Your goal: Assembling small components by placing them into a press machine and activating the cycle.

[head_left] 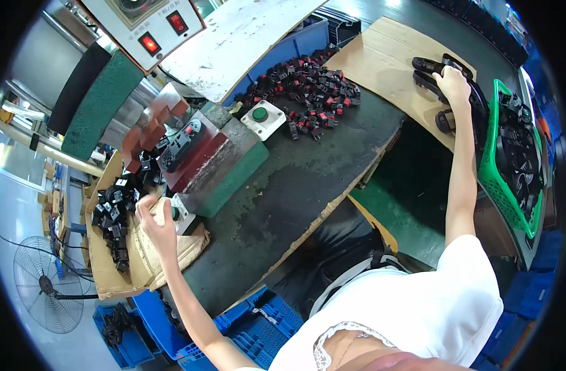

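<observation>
My left hand (157,227) hovers beside a green push button (175,212) at the near corner of the press. Its fingers are curved and slightly smeared, thumb apart, with nothing visible between them. A cardboard box (100,272) of small black plastic parts (113,213) lies just left of it. My right hand (454,88) reaches far right and closes on one of several long black plastic housings (428,63) on a cardboard sheet (382,52); the fingers partly hide the held piece. In the press's red fixture (199,164) sits a dark, elongated plastic shell (182,146) with holes.
A pile of small black-and-red parts (307,89) covers the bench's back, near a second green button (260,114). The control box (148,31) has a lit red switch. A green basket (494,164) of black parts stands right. A fan (46,284) and blue crates (258,334) are below left.
</observation>
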Demonstrator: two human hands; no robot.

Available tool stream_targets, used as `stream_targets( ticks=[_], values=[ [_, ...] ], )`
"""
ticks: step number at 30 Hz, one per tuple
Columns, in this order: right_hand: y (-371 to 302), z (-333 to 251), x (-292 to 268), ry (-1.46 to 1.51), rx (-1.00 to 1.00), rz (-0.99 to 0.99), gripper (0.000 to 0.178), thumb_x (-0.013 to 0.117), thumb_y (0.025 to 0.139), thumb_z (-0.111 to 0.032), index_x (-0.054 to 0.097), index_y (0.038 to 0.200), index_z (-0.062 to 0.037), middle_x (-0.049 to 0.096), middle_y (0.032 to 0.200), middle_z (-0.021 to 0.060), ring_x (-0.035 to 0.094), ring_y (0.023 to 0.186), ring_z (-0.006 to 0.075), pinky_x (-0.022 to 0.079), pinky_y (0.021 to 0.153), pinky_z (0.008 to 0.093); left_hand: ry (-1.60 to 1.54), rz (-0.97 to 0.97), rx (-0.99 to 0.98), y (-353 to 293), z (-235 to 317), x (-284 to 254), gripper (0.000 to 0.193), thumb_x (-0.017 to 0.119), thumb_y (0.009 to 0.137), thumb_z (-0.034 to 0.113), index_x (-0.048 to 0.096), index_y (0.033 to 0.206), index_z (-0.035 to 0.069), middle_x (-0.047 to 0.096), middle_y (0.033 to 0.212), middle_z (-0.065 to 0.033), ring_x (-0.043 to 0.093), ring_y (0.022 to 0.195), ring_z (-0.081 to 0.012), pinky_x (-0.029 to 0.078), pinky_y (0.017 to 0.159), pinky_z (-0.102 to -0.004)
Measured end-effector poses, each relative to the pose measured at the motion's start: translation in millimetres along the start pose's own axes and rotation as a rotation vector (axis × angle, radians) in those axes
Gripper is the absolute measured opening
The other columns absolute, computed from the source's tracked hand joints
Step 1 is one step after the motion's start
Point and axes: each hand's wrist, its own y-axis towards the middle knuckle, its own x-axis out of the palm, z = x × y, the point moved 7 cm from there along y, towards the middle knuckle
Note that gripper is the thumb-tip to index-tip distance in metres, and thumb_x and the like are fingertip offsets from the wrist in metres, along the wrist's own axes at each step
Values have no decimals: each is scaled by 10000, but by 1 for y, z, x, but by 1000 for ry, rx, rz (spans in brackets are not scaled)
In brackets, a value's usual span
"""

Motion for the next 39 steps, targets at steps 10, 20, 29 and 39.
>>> stream_targets(
  ticks=[10,20,29,39],
  values=[
    [29,33,34,75,-291,223,221,528,864,-238,590,927,-36,643,906,179,611,865,348,474,754,441,-519,-329,-250,75,-26,82,634,794,677,312,577,1193,16,525,1266,-123,493,1152,-196,338,999,-293],
    [-51,-78,-42,308,-754,650,276,532,920,-185,584,1147,-37,610,995,131,565,968,293,426,854,354,-505,-96,-61,76,14,50,534,858,578,219,641,1017,8,662,958,-102,622,858,-161,479,805,-284],
    [-222,-304,-93,813,-1671,526,416,679,744,-64,606,1154,-79,500,831,100,502,820,270,421,742,353,-310,81,163,24,52,-36,458,831,556,263,641,895,20,639,997,-85,623,901,-234,453,834,-338],
    [-280,-426,-106,987,-1969,49,327,571,835,-35,601,1160,-59,496,1087,133,484,977,283,412,852,355,-32,141,19,-37,49,-134,555,840,532,154,612,1027,51,607,1090,-86,587,1002,-262,451,886,-374]
  ],
)
